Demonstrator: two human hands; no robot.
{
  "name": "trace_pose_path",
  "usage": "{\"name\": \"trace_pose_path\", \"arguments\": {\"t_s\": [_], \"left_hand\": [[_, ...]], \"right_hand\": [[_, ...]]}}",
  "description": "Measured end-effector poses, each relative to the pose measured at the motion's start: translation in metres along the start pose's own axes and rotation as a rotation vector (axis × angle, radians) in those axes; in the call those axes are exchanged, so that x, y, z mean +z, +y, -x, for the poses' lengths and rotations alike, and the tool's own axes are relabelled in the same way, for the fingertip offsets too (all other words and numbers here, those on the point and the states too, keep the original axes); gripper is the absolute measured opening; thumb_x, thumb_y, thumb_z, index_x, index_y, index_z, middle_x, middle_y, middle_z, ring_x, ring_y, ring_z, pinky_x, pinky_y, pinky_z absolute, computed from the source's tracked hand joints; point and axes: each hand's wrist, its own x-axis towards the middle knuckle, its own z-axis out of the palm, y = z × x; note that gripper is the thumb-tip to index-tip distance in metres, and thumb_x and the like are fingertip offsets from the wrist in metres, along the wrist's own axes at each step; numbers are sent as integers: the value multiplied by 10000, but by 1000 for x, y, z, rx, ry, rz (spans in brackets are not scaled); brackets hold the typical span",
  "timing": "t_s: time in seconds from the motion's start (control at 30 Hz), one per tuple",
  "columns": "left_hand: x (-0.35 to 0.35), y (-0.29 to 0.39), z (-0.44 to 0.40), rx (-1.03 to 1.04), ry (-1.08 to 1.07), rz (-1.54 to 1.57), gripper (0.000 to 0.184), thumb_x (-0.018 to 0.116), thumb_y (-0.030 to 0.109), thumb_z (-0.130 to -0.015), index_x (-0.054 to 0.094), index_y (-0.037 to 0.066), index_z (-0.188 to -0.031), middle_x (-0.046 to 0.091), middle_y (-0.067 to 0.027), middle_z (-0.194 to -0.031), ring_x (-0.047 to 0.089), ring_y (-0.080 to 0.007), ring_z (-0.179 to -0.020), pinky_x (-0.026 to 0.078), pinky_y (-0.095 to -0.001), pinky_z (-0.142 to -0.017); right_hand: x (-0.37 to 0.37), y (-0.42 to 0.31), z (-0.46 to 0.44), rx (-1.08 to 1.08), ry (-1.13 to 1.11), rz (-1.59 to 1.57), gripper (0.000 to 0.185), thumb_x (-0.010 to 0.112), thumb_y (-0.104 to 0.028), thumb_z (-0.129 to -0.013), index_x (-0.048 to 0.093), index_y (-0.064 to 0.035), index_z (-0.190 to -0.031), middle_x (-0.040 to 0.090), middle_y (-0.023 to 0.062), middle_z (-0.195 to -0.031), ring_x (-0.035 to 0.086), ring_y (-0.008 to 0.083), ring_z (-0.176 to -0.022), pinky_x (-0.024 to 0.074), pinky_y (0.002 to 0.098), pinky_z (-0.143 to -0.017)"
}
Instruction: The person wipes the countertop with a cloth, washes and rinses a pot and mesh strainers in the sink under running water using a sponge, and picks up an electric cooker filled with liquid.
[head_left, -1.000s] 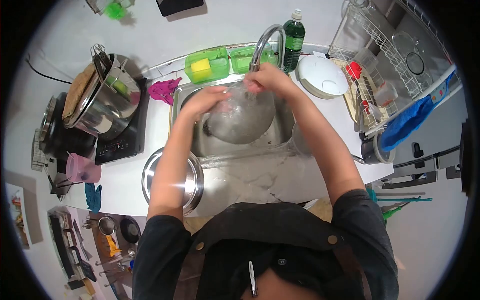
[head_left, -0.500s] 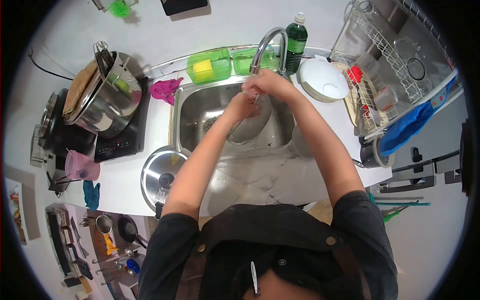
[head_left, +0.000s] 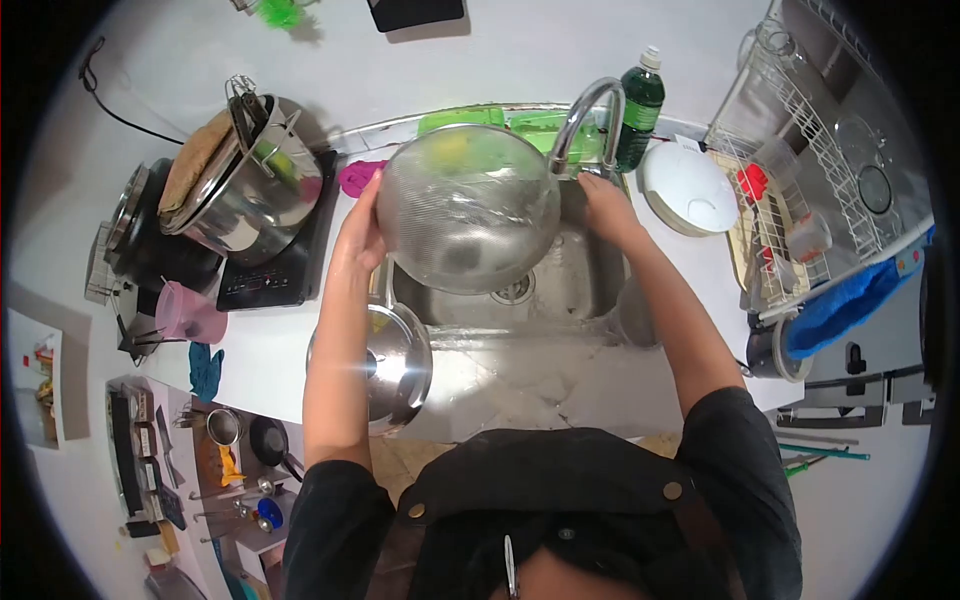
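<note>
A round wire-mesh strainer (head_left: 465, 235) is raised above the sink (head_left: 580, 290), its wet mesh bowl tilted toward me. My left hand (head_left: 362, 235) grips the strainer's rim at the left, thumb up along the edge. On the opposite side, beside the faucet (head_left: 592, 100), my right hand (head_left: 608, 210) is closed at the strainer's handle end; the handle itself is mostly hidden. Through the mesh show a yellow patch and part of a green container (head_left: 465, 118). The drain (head_left: 512, 288) lies below the strainer.
A shiny pot lid (head_left: 400, 375) rests left of the wet counter front. Further left, a steel pot (head_left: 250, 210) stands on a black cooktop (head_left: 262, 285). To the right are a green bottle (head_left: 641, 110), a white-lidded bowl (head_left: 690, 188) and a wire dish rack (head_left: 790, 250).
The strainer has come up out of the sink and tilted toward me. My hands, close together under the faucet before, are now apart on either side of it. The view has shifted.
</note>
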Motion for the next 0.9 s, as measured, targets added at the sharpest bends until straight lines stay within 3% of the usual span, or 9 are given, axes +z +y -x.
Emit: {"name": "trace_pose_path", "arguments": {"t_s": [0.17,0.27,0.37,0.47,0.6,0.67,0.73,0.77,0.9], "left_hand": [[-23,-15,-4,-34,-29,205,558,488,533,-888,542,88,-1220,563,-94,-1215,517,-247,-1129,415,-405,-957],[-37,-35,-16,13,26,280,578,481,559,-878,535,104,-1231,554,-79,-1232,517,-249,-1123,404,-414,-968],[-35,-35,-10,47,168,314,595,482,563,-875,518,94,-1240,547,-77,-1241,516,-250,-1123,405,-413,-969],[-20,5,4,320,165,223,607,452,551,-894,481,73,-1267,542,-100,-1239,502,-269,-1136,408,-420,-966],[-8,46,18,554,207,272,639,375,546,-920,393,55,-1328,530,-161,-1234,505,-314,-1124,405,-442,-966],[-36,33,6,620,431,129,654,500,514,-884,481,-44,-1225,580,-177,-1137,589,-287,-970,456,-408,-891],[-77,10,-13,583,688,-237,643,573,482,-860,533,-91,-1148,607,-174,-1076,618,-266,-887,482,-382,-841],[-63,9,-3,494,796,-166,587,642,431,-831,586,-113,-1044,631,-139,-998,629,-236,-815,496,-345,-791],[-53,36,7,591,349,214,630,628,447,-836,533,-100,-1134,602,-136,-1085,612,-240,-919,494,-364,-824]], "right_hand": [[-1,-21,14,-64,-101,461,392,524,-124,-807,565,-50,-1189,526,120,-1232,494,250,-1005,379,378,-861],[35,-3,21,-118,12,644,342,544,-193,-801,624,-46,-1100,501,76,-1290,456,259,-1090,340,380,-909],[45,6,26,-18,-145,579,334,566,-221,-789,647,-67,-1074,477,70,-1333,422,296,-1176,341,416,-942],[5,-6,27,25,-233,453,370,580,-215,-776,632,-86,-1120,477,110,-1337,393,320,-1236,337,445,-979],[-73,-23,53,36,0,-63,352,571,-137,-783,616,-65,-1124,522,160,-1267,440,344,-1197,341,438,-1008],[-115,-35,89,60,50,-300,345,569,-106,-786,605,-39,-1123,537,179,-1237,469,349,-1165,347,414,-1011],[-145,-39,132,107,55,-265,363,551,-92,-812,576,-54,-1173,547,181,-1229,469,342,-1183,347,387,-1018],[-155,-38,153,151,65,-237,358,549,-78,-812,578,-52,-1168,549,182,-1224,469,340,-1184,348,383,-1016],[-175,-31,227,385,94,-157,382,548,-22,-771,577,-38,-1152,543,184,-1220,463,346,-1175,341,391,-1027]]}}
